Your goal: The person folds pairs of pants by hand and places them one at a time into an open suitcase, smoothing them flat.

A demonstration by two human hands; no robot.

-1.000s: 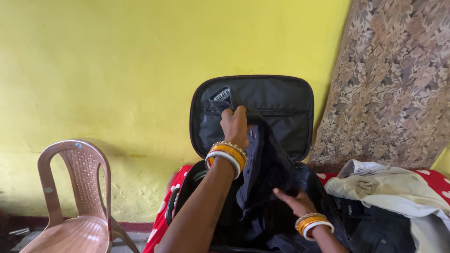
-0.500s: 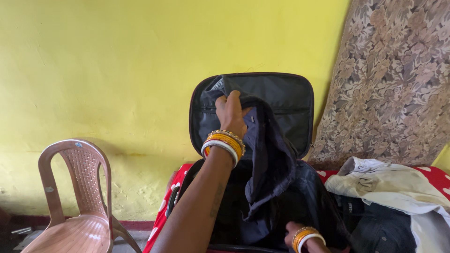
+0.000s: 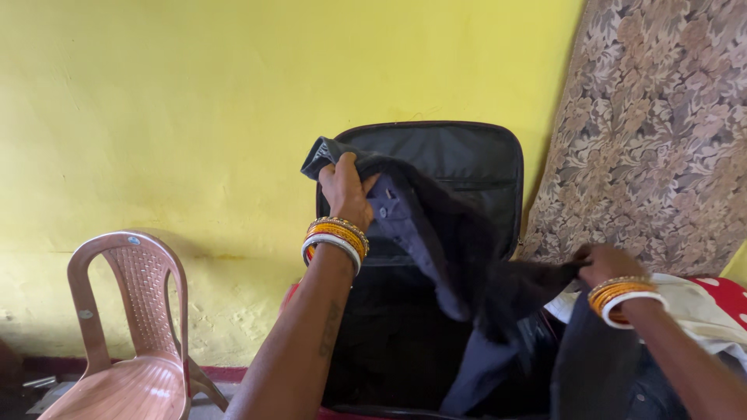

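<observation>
The left hand (image 3: 345,187) is raised in front of the open suitcase lid (image 3: 467,167), its fingers curled tight around one end of a dark garment (image 3: 447,257). The right hand (image 3: 603,264) is out to the side, fingers closed in a pinch on the other end, so the cloth hangs stretched between the two hands above the open suitcase (image 3: 389,342) (which sits on a red spotted bedcover (image 3: 727,294)). The middle of the garment sags, and a loose part droops down into the case.

To do this well, I judge both grips should stay firm and level, with the cloth pulled taut enough to show its shape and the drooping part kept clear of the case's rim.

A pale garment (image 3: 700,307) lies just beyond the right hand. A brown plastic chair (image 3: 128,327) stands well apart by the yellow wall (image 3: 194,101), and a flowered mattress (image 3: 661,124) leans beside the lid.
</observation>
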